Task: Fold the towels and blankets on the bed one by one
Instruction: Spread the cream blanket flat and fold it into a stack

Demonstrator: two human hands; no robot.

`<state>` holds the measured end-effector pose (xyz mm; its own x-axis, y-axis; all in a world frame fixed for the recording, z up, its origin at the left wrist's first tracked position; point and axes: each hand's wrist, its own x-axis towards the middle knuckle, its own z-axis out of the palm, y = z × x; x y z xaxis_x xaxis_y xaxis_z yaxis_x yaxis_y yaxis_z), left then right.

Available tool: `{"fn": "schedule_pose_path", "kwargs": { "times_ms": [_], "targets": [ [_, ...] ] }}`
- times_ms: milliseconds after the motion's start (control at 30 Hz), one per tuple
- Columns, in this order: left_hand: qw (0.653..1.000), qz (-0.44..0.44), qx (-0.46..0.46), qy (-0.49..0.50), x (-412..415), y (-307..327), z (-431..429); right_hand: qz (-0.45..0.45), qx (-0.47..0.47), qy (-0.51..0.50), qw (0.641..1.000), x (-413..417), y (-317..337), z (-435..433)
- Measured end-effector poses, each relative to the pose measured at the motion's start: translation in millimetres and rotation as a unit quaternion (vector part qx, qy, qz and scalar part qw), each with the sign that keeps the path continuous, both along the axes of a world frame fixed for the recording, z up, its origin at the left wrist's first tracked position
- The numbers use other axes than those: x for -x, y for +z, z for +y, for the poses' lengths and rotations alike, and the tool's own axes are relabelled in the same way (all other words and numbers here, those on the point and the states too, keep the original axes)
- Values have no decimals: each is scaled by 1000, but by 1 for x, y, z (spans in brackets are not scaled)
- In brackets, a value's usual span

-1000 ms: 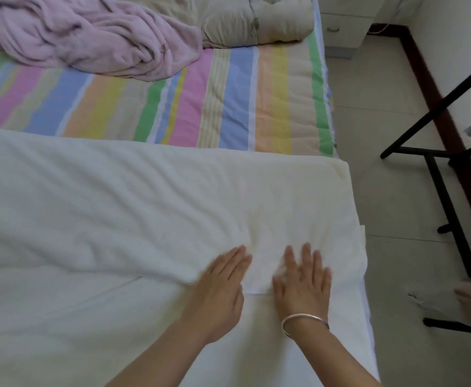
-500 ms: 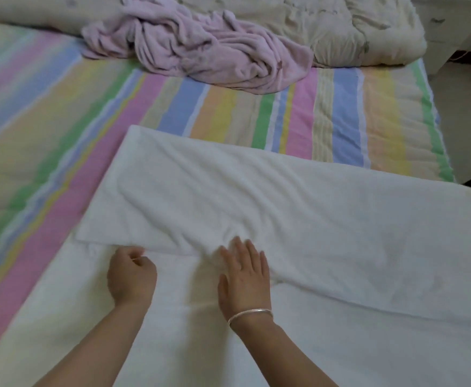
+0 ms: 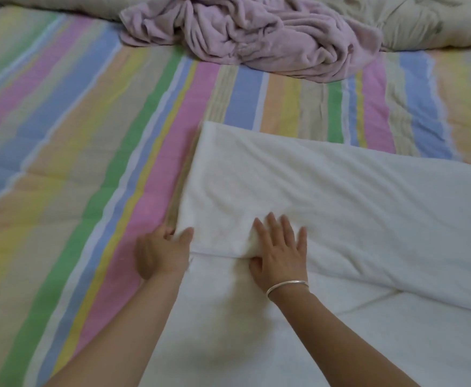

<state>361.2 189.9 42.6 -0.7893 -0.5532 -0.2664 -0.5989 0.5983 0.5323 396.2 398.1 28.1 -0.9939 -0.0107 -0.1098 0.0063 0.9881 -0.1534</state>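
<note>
White towel (image 3: 340,196) half-folded at the bed's (image 3: 89,135) near right side. L hand (image 3: 163,251) pinches the fold's left corner, thumb on top; R hand (image 3: 280,252) flat, fingers spread, pressing the edge. Best: line edges flush, smooth outward w/ palm.

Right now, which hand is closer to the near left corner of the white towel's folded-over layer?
Left. The left hand holds that corner of the white towel, thumb on top; the right hand presses flat farther right along the folded edge.
</note>
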Motion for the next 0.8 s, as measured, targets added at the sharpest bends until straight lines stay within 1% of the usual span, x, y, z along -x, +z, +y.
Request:
{"fn": "schedule_pose_path", "kwargs": {
  "times_ms": [33,133,200,267,333,400,467,533,600,667,733,800],
  "targets": [
    [1000,20,3,-8,3,3,2,1,-4,2,1000,-1,0,0],
    [995,92,17,-22,6,19,6,39,-19,15,999,-5,1,0],
    [994,108,14,-2,7,25,-4,60,-25,23,998,-6,4,-3],
    [997,79,-6,4,3,12,-19,63,-36,27,997,-9,5,-5],
    [997,35,-65,8,-4,-8,-31,50,-47,33,997,-12,1,-5],
    [994,23,-108,14,-12,-21,-37,40,-56,35,997,-14,-3,-2],
    [994,24,-108,9,-20,-22,-41,40,-36,26,998,-17,-3,-1],
    [996,20,-86,-10,-34,-15,-46,49,0,19,999,-27,5,-3],
    [997,-17,-45,-59,-56,-4,-53,57,34,40,997,-50,13,-10],
    [991,-75,-44,-101,-81,7,-61,47,67,87,993,-82,17,-20],
    [973,-169,-93,-125,-104,21,-70,24,81,141,986,-120,18,-32],
    [934,-278,-162,-153,-124,30,-80,-13,68,179,982,-153,16,-40]
  ]
}}
